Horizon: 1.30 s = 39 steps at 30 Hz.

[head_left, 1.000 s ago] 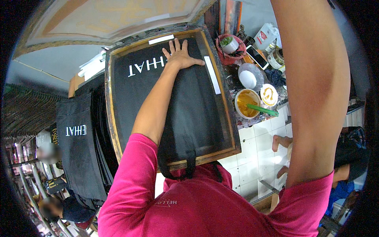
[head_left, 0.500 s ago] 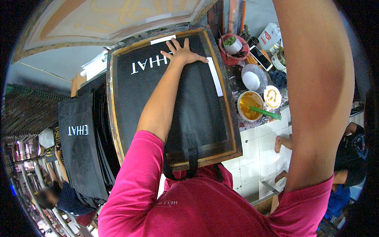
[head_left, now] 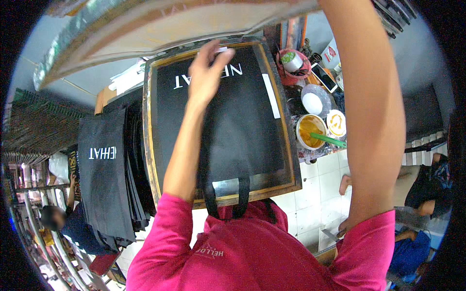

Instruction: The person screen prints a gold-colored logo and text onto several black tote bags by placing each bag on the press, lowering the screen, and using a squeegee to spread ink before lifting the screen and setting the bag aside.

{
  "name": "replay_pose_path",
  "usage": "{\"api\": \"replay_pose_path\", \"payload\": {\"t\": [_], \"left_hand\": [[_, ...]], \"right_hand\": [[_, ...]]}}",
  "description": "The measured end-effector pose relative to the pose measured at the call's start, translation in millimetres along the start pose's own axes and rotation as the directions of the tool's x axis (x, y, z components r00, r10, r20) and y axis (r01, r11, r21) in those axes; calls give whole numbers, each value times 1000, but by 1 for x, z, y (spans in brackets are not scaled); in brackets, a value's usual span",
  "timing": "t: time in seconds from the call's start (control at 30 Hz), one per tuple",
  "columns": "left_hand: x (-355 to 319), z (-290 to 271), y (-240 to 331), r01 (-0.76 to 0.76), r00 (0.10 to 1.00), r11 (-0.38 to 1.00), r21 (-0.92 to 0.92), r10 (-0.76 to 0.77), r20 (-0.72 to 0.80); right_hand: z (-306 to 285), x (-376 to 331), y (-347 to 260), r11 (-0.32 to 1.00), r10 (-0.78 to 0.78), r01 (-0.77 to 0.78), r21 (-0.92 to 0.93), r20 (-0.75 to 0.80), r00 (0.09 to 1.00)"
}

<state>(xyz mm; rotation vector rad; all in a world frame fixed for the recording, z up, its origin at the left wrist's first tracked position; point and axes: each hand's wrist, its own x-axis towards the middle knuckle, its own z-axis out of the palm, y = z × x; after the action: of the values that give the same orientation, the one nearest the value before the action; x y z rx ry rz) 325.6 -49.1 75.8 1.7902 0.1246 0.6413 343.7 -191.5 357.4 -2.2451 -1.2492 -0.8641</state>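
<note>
A black fabric tote bag (head_left: 242, 131) with white lettering lies flat on a wooden-edged board (head_left: 297, 169) in front of me, its straps (head_left: 243, 191) hanging over the near edge. Over the bag's far part hovers my left hand (head_left: 206, 72), slightly blurred, with thumb and fingers bent but apart. It covers part of the lettering and is close to a white strip at the board's far edge. Raised above the board's far side is a tilted printing screen (head_left: 160, 29) in a frame. My right arm (head_left: 369, 111) stretches up to the far right; its hand lies outside the picture.
Several black bags (head_left: 104, 169) hang in a stack at left. To the right stand a tub of orange-yellow ink (head_left: 305, 127) with a green-handled tool (head_left: 330, 140), a white-topped container (head_left: 310, 100), a pink basket (head_left: 301, 72) and a phone (head_left: 324, 77). Other people (head_left: 82, 233) are at both sides.
My left hand has lifted from its spread, flat press on the bag, and its fingers have bent. The screen now appears at a flatter angle. My view has shifted slightly.
</note>
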Motion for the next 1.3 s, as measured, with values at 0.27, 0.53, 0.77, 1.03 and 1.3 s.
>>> {"api": "replay_pose_path", "payload": {"t": [0.27, 0.53, 0.77, 1.03, 1.3], "left_hand": [[-236, -129, 76, 235, 967, 787, -570, -247, 59], [-317, -119, 15, 745, 617, 493, -450, -765, 183], [-317, -114, 11, 728, 621, 480, -490, -764, 174], [-319, -119, 4, 774, 516, 323, -544, -820, 248], [-315, -127, 11, 674, 369, -104, -732, -810, 456]], "right_hand": [[46, -178, -52, 988, 98, -110, 110, 108, 989], [97, -276, -71, 975, 89, -193, 107, 612, 786], [127, -295, -72, 997, 5, -47, 65, 535, 845], [235, -194, 18, 998, -40, 19, 52, 428, 903], [286, -84, 84, 993, 111, -105, -46, 626, 772]]}}
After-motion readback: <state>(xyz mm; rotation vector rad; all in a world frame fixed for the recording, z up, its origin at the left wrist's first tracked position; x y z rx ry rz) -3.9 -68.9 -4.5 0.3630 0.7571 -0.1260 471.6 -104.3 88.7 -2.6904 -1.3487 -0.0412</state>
